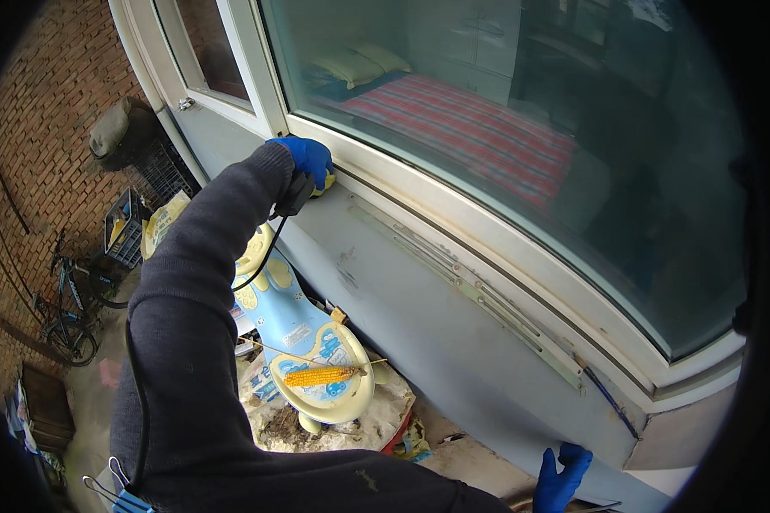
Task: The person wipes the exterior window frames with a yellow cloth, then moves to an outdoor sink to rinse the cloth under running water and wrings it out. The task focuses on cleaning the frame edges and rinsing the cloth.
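My left hand [307, 160], in a blue glove, is at the lower corner of the white window frame [385, 170], by the sill. Its fingers curl over a small yellow piece [324, 185], perhaps a sponge or cloth, mostly hidden by the glove. A black device [294, 195] with a cable sits at that wrist. At the lower right, my right hand [561, 474], also blue-gloved, has thumb and fingers apart beside the grey sill [436, 340], with nothing seen in it. The lower edge of the view cuts it off.
Metal window stays [468, 282] and a thin blue-handled tool [606, 397] lie on the sill. Below, a blue-and-cream ride-on toy [295, 333] carries a corn cob [321, 376]. Crates [125, 224], a bicycle [70, 308] and a brick wall [51, 115] are to the left.
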The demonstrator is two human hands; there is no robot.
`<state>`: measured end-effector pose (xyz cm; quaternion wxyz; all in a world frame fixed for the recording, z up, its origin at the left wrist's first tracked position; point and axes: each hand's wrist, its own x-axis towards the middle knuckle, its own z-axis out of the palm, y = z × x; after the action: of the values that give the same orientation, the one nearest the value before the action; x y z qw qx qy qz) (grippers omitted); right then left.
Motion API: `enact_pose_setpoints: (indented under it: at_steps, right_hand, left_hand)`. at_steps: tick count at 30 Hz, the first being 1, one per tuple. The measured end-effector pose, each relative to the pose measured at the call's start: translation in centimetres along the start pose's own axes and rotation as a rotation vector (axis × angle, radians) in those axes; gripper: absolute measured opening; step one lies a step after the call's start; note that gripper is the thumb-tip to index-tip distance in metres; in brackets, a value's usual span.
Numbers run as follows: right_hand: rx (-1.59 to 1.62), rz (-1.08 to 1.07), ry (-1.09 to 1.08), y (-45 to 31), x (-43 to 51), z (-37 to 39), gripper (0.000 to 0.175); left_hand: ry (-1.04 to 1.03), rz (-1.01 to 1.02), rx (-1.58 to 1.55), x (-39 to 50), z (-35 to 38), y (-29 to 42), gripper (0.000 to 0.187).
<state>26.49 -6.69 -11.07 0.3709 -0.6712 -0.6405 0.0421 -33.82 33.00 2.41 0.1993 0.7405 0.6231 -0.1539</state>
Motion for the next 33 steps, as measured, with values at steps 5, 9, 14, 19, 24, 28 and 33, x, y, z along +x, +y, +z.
enact_pose_setpoints:
  at_steps: [5, 9, 14, 19, 24, 28, 33]
  right_hand:
    - [0.039, 0.07, -0.029, 1.3, -0.8, 0.1, 0.035]
    - [0.075, 0.022, -0.08, 1.6, -1.0, -0.6, 0.036]
    - [0.252, -0.025, -0.162, 1.5, -0.4, -2.0, 0.043]
    - [0.454, 0.061, -0.262, 2.2, -0.4, -4.7, 0.061]
    - [0.411, 0.089, -0.1, 4.7, -1.1, -9.0, 0.061]
    - [0.407, 0.141, 0.007, 7.6, -2.7, -12.7, 0.061]
    - [0.411, 0.214, 0.072, 10.6, -5.4, -15.9, 0.06]
  left_hand:
    - [-0.083, 0.059, -0.079, 0.2, 0.8, 5.9, 0.067]
    - [-0.133, 0.027, 0.02, -0.9, 0.8, 12.5, 0.055]
    - [-0.227, 0.079, 0.059, -2.9, 1.1, 21.2, 0.049]
    - [-0.251, 0.163, 0.1, -4.3, 2.5, 29.4, 0.055]
    - [-0.183, 0.27, 0.139, -5.5, 3.7, 35.9, 0.054]
    - [-0.174, 0.232, 0.251, -6.4, 4.5, 40.6, 0.057]
    - [-0.169, 0.321, 0.218, -7.3, 6.2, 47.4, 0.059]
